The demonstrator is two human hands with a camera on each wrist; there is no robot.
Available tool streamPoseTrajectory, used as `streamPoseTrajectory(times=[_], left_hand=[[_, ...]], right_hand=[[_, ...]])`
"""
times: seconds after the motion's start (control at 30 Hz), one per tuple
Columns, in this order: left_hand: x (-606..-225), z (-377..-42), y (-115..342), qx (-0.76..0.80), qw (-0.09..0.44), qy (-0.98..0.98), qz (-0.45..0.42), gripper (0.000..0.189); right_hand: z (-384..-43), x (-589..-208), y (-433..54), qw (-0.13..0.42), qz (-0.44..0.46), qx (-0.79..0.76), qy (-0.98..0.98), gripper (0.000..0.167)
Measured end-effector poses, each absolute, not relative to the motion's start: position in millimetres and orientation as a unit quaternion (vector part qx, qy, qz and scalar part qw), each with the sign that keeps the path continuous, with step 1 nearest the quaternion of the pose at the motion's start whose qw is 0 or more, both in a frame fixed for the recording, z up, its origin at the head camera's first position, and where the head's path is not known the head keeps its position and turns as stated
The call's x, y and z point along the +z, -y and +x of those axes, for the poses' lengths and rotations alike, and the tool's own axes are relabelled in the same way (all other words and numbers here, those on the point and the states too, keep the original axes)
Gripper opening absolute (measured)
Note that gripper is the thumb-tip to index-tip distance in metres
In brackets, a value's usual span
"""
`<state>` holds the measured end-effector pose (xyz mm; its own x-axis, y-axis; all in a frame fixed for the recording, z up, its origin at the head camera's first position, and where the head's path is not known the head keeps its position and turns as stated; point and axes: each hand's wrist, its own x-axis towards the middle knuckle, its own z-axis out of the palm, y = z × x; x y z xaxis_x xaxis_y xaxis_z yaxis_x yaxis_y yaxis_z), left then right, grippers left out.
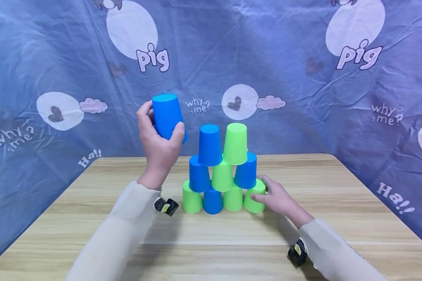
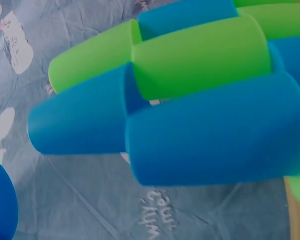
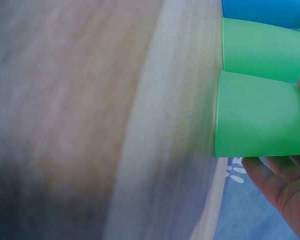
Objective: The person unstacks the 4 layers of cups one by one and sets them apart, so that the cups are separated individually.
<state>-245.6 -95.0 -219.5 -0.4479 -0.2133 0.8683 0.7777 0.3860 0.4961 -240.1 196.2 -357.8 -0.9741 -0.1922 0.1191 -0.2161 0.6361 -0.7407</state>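
Cup pyramid (image 1: 222,177): rows of four, three and two stood on the bench (image 1: 214,242), so I figured I was at the topping-out step.
Loose blue cup (image 1: 167,117): up in the air, base upward and leaning left, higher than the top row and left of it.
Next move: seemed to call for going right, levelling it, then gently bridging the top-row blue cup (image 1: 210,146) and top-row green cup (image 1: 236,144).
Left hand (image 1: 160,150): raised, thumb and fingers wrapped round the loose one.
Right hand (image 1: 276,195): low, thumb in front, fingers behind the end green cup (image 1: 253,206); couldn't tell how firmly.
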Motion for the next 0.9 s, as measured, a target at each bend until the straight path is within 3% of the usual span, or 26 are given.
streamPoseTrajectory(times=[0.4,0.9], left_hand=[[-252,-248,122,-0.503,0.495,0.685,-0.181,0.062],[-294,-253,146,-0.521,0.434,0.729,-0.096,0.063]], right_hand=[[-239,-357,-196,0.011,0.113,0.413,0.904,0.058],[-239,-359,-197,0.008,0.116,0.423,0.899,0.058]])
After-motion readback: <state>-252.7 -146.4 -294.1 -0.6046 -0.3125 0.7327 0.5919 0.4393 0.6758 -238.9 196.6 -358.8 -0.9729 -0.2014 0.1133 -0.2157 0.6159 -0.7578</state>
